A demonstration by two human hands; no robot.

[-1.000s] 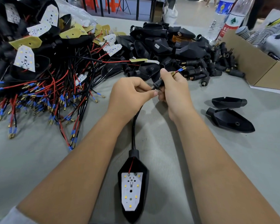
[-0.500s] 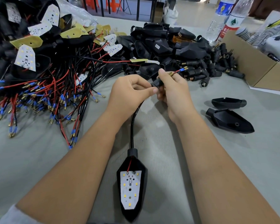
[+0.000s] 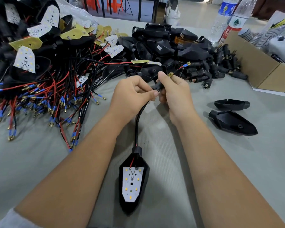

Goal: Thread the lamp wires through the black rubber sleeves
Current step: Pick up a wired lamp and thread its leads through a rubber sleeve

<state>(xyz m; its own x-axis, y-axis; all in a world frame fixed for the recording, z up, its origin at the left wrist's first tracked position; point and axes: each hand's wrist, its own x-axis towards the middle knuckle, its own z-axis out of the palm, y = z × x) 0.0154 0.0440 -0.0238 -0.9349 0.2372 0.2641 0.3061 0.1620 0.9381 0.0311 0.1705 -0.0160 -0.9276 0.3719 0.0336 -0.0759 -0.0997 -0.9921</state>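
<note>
Far left on the table (image 3: 39, 162), a tangle of red and black leads (image 3: 44, 99) under stacked LED boards (image 3: 25, 59); left hand (image 3: 132, 94) in a curled grip, pinching the black-sheathed lamp wires (image 3: 139, 119) that run down to the lamp housing (image 3: 133, 180) lying flat near centre. Right hand (image 3: 174, 91) has its grip closed round the black rubber sleeve (image 3: 158, 87), touching the left fingertips, threaded brass end (image 3: 170, 74) and blue-tipped wire sticking out above. Right of that: sleeve pile (image 3: 217, 66), two empty housings (image 3: 232, 120), cardboard box (image 3: 260, 68).
</note>
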